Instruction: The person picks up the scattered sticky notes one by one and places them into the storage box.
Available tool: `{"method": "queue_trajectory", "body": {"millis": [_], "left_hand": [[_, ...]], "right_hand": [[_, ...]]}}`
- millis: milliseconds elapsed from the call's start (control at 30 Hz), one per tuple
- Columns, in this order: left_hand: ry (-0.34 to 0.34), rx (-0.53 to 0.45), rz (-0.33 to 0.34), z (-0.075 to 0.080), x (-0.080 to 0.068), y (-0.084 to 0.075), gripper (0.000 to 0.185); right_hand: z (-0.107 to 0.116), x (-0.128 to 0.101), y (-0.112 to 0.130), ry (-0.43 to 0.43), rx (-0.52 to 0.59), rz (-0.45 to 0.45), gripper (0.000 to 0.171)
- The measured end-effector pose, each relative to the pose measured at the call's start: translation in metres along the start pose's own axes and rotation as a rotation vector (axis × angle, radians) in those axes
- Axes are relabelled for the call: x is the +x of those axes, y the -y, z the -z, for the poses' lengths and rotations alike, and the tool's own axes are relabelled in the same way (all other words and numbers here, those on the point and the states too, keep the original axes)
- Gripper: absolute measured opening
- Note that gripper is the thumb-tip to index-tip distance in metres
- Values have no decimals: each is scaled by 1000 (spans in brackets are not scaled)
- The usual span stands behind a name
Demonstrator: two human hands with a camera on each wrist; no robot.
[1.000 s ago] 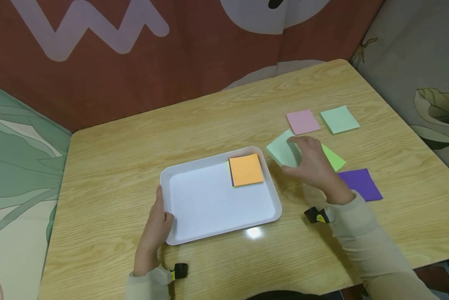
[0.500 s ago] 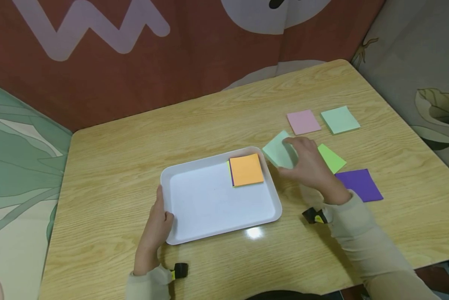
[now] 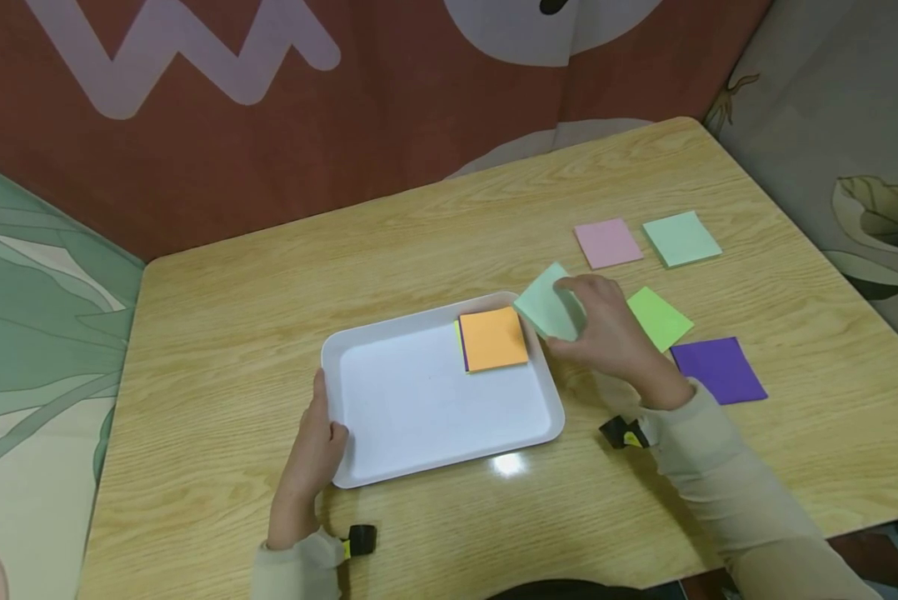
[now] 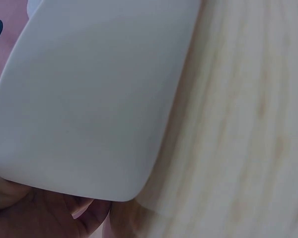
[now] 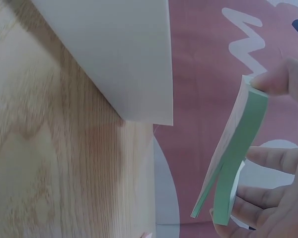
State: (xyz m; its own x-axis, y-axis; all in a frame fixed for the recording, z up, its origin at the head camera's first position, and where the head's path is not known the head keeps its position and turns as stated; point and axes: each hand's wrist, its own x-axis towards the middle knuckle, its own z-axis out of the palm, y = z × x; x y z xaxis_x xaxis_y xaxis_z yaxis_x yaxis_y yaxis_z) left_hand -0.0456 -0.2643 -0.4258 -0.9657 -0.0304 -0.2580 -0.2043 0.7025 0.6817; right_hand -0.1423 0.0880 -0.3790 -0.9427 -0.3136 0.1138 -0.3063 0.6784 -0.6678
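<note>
Wood table (image 3: 217, 333) carried a white tray (image 3: 426, 417) near centre. Left hand (image 3: 316, 450) gripped the tray's near-left corner, thumb over the rim. In the tray's far-right corner lay an orange note pad (image 3: 492, 337) on top of 2 others. Right hand (image 3: 606, 333) pinched a pale green pad (image 3: 542, 302), tilted, just above the tray's right rim. Further right on the table: purple (image 3: 719, 369), lime (image 3: 659, 317), mint (image 3: 681, 238) & pink (image 3: 607, 242) pads.
</note>
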Motion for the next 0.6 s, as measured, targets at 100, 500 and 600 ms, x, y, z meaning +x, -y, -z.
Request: {"method": "queue_trajectory", "body": {"millis": [100,500,600], "left_hand": [[-5,-2,-16,0,0,0,73],[-9,-6,-24,0,0,1,73],[-11,-9,-27,-1,0,1,73]], "right_hand": [[-1,0,1,11,-4,3,64],[-6,1,4,40,-9,22,64],[-7,1,6,48,-11,22,65]]}}
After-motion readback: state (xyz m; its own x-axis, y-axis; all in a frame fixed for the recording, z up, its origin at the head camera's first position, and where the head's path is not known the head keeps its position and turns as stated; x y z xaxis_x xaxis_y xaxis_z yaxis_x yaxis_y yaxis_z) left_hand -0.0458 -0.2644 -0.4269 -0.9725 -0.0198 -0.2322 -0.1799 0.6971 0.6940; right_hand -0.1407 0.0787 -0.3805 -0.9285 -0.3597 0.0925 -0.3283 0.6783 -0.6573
